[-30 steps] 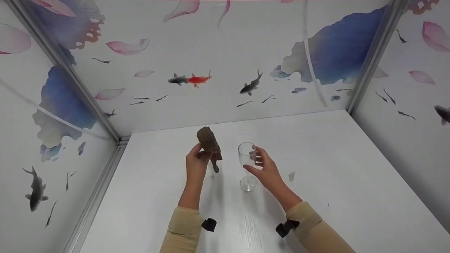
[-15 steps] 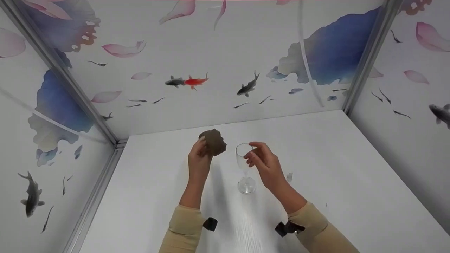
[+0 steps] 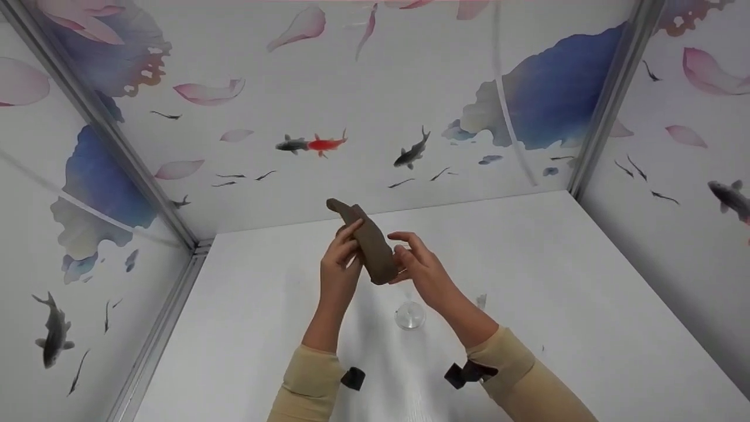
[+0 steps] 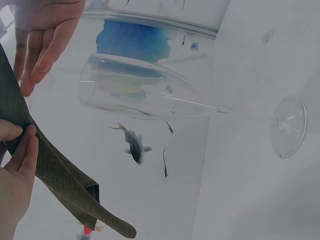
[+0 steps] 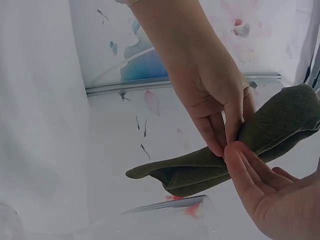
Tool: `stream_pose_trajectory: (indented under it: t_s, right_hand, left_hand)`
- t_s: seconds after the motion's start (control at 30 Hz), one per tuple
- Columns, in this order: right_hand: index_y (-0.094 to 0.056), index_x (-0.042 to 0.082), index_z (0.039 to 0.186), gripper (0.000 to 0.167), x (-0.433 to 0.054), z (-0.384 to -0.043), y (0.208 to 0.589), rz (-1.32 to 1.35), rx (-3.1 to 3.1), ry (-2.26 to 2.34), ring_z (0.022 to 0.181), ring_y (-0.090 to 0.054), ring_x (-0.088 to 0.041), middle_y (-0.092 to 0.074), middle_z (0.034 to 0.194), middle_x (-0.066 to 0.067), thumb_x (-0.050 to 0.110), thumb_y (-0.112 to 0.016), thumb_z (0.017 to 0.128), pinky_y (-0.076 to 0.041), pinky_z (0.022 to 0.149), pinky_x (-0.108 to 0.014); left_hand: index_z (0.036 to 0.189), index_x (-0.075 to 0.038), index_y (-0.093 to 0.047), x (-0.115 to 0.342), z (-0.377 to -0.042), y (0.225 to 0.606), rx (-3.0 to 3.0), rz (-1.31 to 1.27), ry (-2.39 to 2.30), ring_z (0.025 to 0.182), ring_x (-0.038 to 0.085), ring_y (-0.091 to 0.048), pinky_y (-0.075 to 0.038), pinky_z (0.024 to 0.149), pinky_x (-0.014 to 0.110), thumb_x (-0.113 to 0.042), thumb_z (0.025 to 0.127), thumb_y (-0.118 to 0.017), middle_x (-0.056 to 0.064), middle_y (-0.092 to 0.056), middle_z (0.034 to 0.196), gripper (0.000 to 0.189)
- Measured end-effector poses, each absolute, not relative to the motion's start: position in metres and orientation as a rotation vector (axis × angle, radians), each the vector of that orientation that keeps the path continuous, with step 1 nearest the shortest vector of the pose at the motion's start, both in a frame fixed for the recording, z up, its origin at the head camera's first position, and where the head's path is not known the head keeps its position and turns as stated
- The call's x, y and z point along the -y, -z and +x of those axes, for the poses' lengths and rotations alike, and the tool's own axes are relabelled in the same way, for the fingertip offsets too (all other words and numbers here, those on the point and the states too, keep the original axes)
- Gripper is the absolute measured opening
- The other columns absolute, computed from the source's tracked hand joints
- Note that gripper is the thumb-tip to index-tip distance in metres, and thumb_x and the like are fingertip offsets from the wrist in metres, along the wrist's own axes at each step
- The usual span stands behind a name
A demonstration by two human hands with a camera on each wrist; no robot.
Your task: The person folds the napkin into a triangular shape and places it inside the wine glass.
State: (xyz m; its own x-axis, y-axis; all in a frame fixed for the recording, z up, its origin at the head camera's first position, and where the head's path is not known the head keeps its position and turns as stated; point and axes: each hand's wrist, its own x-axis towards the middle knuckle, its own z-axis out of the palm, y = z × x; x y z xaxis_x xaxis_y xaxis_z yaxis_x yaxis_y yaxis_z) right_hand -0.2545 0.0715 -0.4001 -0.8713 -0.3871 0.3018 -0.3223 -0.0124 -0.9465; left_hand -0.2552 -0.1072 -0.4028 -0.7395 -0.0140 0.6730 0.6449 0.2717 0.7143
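Observation:
My left hand grips a folded dark olive cloth, held up above the table. The left wrist view shows its thumb and fingertips pinching the cloth, with one narrow end hanging beyond. Facing it, my right hand has its fingers extended, with fingertips right at the cloth's edge in the right wrist view. A clear wine glass stands upright on the table between the hands. In the head view the cloth and right hand mostly hide its bowl, leaving the round foot in sight.
A small translucent scrap lies on the white table right of the glass. Panels printed with fish and petals enclose the back and sides, joined by metal corner posts.
The right hand has left the glass bowl and come up to the cloth. My left hand has turned the cloth, which now slants across toward the right hand in front of the glass.

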Motion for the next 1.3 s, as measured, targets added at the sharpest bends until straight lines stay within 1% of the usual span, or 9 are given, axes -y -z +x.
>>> stream_pose_trajectory:
  t_s: [0.13,0.23,0.4,0.53,0.67,0.8,0.97,1.1,1.3]
  right_hand:
    - [-0.037,0.008,0.143,0.056,-0.069,-0.255,0.394,-0.747,-2.163,2.006,0.100,-0.064,-0.027,-0.064,0.112,-0.017,0.045,-0.043,0.102,-0.053,0.083,-0.040]
    - [-0.035,0.010,0.145,0.057,-0.068,-0.255,0.389,-0.740,-2.131,1.998,0.105,-0.063,-0.027,-0.062,0.118,-0.017,0.043,-0.049,0.101,-0.052,0.086,-0.042]
    - [-0.029,0.007,0.147,0.058,-0.069,-0.255,0.383,-0.784,-2.069,2.029,0.106,-0.061,-0.028,-0.062,0.113,-0.017,0.028,-0.056,0.100,-0.049,0.090,-0.044]
    - [-0.029,0.007,0.148,0.061,-0.070,-0.255,0.382,-0.792,-2.080,2.051,0.102,-0.061,-0.027,-0.061,0.109,-0.016,0.025,-0.059,0.098,-0.050,0.087,-0.043]
    - [-0.030,0.009,0.148,0.064,-0.072,-0.257,0.384,-0.788,-2.135,2.055,0.099,-0.062,-0.027,-0.059,0.111,-0.015,0.025,-0.063,0.096,-0.053,0.084,-0.043]
    - [-0.032,0.013,0.147,0.067,-0.074,-0.259,0.386,-0.796,-2.252,2.016,0.097,-0.063,-0.026,-0.059,0.114,-0.014,0.025,-0.069,0.092,-0.054,0.082,-0.042]
    - [-0.034,0.013,0.146,0.069,-0.075,-0.261,0.390,-0.820,-2.436,1.945,0.096,-0.063,-0.024,-0.060,0.118,-0.012,0.024,-0.073,0.089,-0.055,0.082,-0.040]
    - [-0.035,0.012,0.146,0.071,-0.077,-0.262,0.393,-0.844,-2.561,1.903,0.098,-0.062,-0.022,-0.059,0.121,-0.010,0.022,-0.074,0.088,-0.052,0.086,-0.041]
    - [-0.036,0.011,0.145,0.072,-0.081,-0.265,0.399,-0.900,-2.736,1.850,0.107,-0.060,-0.022,-0.057,0.126,-0.009,0.016,-0.077,0.086,-0.049,0.092,-0.042]
  left_hand:
    - [0.100,0.010,-0.069,0.105,-0.250,0.397,1.966,-0.621,1.446,0.127,0.037,-0.048,-0.048,0.095,0.032,0.018,0.088,-0.058,0.022,-0.053,0.135,0.019]
    - [0.100,0.009,-0.070,0.103,-0.249,0.395,1.952,-0.643,1.414,0.129,0.038,-0.046,-0.047,0.096,0.033,0.017,0.088,-0.057,0.023,-0.052,0.136,0.019]
    - [0.095,0.009,-0.070,0.101,-0.249,0.388,1.923,-0.629,1.422,0.131,0.039,-0.043,-0.048,0.095,0.034,0.020,0.088,-0.051,0.024,-0.050,0.138,0.022]
    - [0.096,0.012,-0.069,0.100,-0.251,0.385,1.897,-0.622,1.556,0.136,0.040,-0.036,-0.048,0.094,0.038,0.020,0.090,-0.046,0.026,-0.044,0.142,0.025]
    - [0.107,0.010,-0.068,0.099,-0.259,0.392,1.879,-0.616,1.815,0.143,0.029,-0.026,-0.042,0.102,0.041,0.014,0.094,-0.039,0.016,-0.034,0.153,0.032]
    - [0.117,0.008,-0.065,0.098,-0.265,0.396,1.826,-0.632,2.022,0.140,0.023,-0.032,-0.036,0.107,0.043,-0.003,0.100,-0.038,0.007,-0.028,0.156,0.034]
    - [0.124,0.007,-0.061,0.094,-0.266,0.393,1.825,-0.601,2.087,0.136,0.027,-0.038,-0.032,0.110,0.045,-0.020,0.101,-0.049,0.009,-0.030,0.154,0.037]
    - [0.129,0.005,-0.057,0.091,-0.267,0.391,1.835,-0.585,2.141,0.139,0.026,-0.033,-0.031,0.111,0.043,-0.019,0.101,-0.051,0.012,-0.032,0.153,0.038]
    - [0.130,0.005,-0.052,0.086,-0.270,0.386,1.854,-0.562,2.181,0.124,0.026,-0.049,-0.034,0.108,0.039,-0.013,0.101,-0.044,0.016,-0.055,0.128,0.036]
